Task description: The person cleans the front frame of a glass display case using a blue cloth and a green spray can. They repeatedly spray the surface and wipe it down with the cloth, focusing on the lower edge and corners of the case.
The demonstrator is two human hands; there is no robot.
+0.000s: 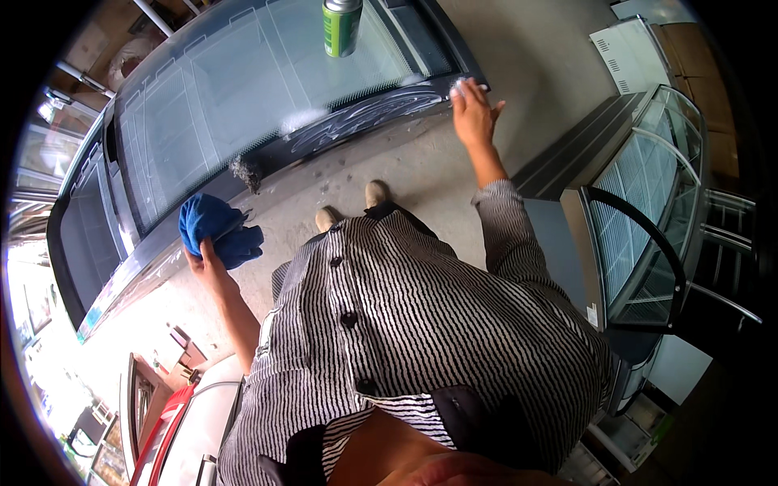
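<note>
My left hand (209, 263) grips a bunched blue cloth (217, 231), held off the near left edge of a glass-topped case (243, 89). My right hand (474, 117) reaches to the right corner of the case's dark frame. Its fingers are stretched out with the thumb apart, and white foam shows at the fingertips; what lies under them is hidden. Swirled white foam (365, 121) smears the dark front edge, with a thicker patch (301, 121) on the glass beside it. A grey steel-wool scrubber (245, 173) rests on that edge near the cloth. Farther back, a green spray can (342, 31) stands on the glass.
At the right, another curved-glass case (640, 211) and dark ribbed panels (575, 146) stand close to my right arm. A white vented panel (624, 53) is behind them. Red and white equipment (174, 429) sits at the lower left. My shoes (376, 192) are on the concrete floor.
</note>
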